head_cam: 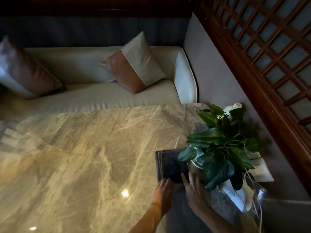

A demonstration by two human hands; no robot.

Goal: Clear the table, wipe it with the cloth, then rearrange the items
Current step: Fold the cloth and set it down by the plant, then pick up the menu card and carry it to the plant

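Faint emblem on white bottle [235, 197] at near right, too blurred to read. Left hand [162, 193]: flat, fingers straight and close together, tips pressing near edge of folded dark cloth [168, 165]. Right hand [193, 190]: likewise flat, fingers extended onto cloth's near right corner, possibly brushing leafy plant [218, 145] alongside. Cloth flat on marble table [101, 148], toward right end, just beside plant, partly under its leaves.

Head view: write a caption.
Left hand and right hand touch a folded dark cloth on the marble table beside a plant.
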